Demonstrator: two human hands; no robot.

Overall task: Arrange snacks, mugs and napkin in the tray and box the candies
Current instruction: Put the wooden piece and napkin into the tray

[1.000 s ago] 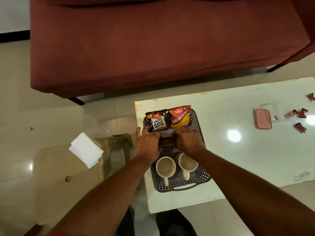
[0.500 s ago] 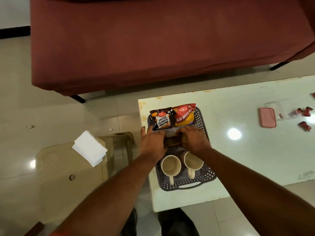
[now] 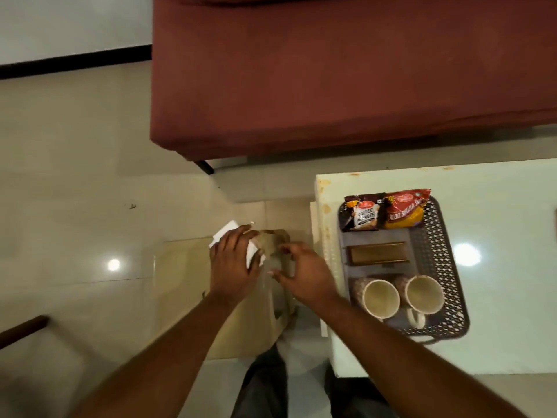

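A grey perforated tray (image 3: 437,236) lies on the white table. In it are a salted peanuts packet (image 3: 363,213), a red and yellow snack packet (image 3: 405,209), a brown bar (image 3: 378,252) and two cream mugs (image 3: 380,298) (image 3: 423,294) at the near end. To the left, over a glass side table (image 3: 180,282), my left hand (image 3: 233,260) rests on a white napkin (image 3: 224,232) with its fingers around it. My right hand (image 3: 304,271) hovers just right of the napkin, fingers apart, holding nothing. The candies and their box are out of view.
A maroon sofa (image 3: 331,70) fills the far side. The white table (image 3: 497,206) extends right past the frame edge. A dark wooden piece (image 3: 22,328) shows at the lower left. My legs (image 3: 265,387) are below, between the two tables.
Both hands left the brown bar in the tray and moved left to the glass side table. My left hand now covers the napkin. The view swung left, losing the candies.
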